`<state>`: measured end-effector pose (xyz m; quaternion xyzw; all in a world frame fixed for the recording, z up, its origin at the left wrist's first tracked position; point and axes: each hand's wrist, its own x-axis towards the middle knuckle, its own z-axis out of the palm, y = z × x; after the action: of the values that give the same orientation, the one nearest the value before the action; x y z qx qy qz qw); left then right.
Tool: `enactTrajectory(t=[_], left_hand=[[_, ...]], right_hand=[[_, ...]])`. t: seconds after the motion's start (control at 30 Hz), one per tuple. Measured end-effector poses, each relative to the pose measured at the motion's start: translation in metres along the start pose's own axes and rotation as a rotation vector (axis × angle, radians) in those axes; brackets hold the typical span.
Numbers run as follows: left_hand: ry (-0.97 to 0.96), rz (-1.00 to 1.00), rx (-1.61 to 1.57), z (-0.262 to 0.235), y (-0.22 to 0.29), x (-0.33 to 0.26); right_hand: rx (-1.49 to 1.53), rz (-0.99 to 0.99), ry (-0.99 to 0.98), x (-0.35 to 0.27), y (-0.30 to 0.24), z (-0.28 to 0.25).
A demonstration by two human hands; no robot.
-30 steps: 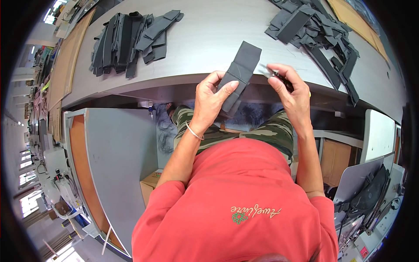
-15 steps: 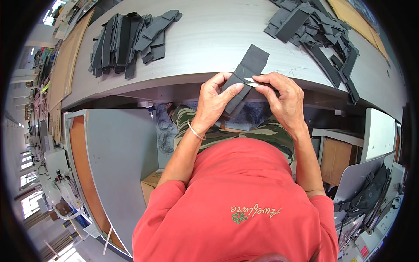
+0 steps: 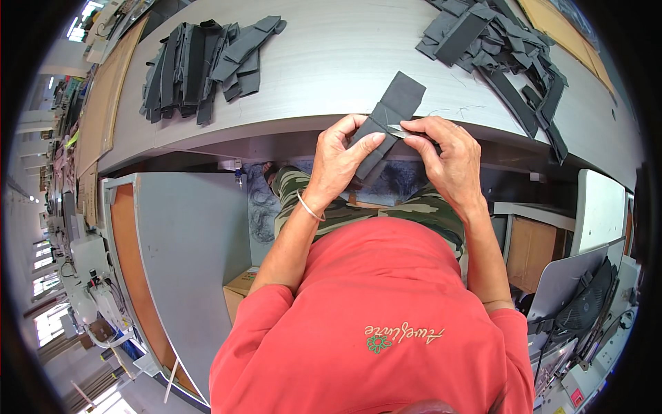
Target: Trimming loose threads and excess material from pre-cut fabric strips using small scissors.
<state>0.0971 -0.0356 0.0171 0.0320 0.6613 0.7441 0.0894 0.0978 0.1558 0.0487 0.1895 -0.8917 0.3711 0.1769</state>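
The strip [image 3: 402,96] is held at the near edge of the surface [image 3: 331,69], its long axis running from one o'clock to seven. The left hand [image 3: 343,153] has its grip pinched on the strip's nine o'clock side, thumb on top. The right hand [image 3: 448,155], at four o'clock, grasps what look like snips [image 3: 398,132], their bright tips against the strip's middle fold.

The step in hand seems to be close work with the tips at that fold, perhaps on a thread or seam. From here the next move calls for a steady left grip and small, careful tip work that spares the cloth.

From the strip, one pile [image 3: 200,69] lies at ten o'clock and a looser heap [image 3: 483,48] at two, cut off by the upper edge. The right fingers cover most of the snips' handle; whether the blades are parted, or anything sits between them, cannot be told. The strip's underside is hidden, and its seven o'clock end blends into shadow.
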Motion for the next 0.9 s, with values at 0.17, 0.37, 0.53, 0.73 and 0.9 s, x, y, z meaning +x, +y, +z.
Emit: enactTrajectory(t=[0.17,0.37,0.53,0.73,0.9], left_hand=[[-0.015,-0.007,-0.031,0.001,0.001,0.000],[-0.032,-0.040,-0.085,0.002,0.004,-0.001],[-0.030,-0.013,-0.052,0.002,0.005,0.000],[-0.002,0.027,0.003,0.005,0.001,0.000],[0.002,0.069,0.069,0.008,0.000,0.001]], right_hand=[[0.031,0.029,-0.015,0.000,0.000,-0.001],[0.021,0.003,-0.018,0.000,0.004,-0.001],[0.054,0.029,0.019,-0.001,0.002,0.002],[0.063,-0.009,0.042,0.002,-0.002,0.007],[-0.088,-0.110,0.075,0.004,-0.002,0.011]])
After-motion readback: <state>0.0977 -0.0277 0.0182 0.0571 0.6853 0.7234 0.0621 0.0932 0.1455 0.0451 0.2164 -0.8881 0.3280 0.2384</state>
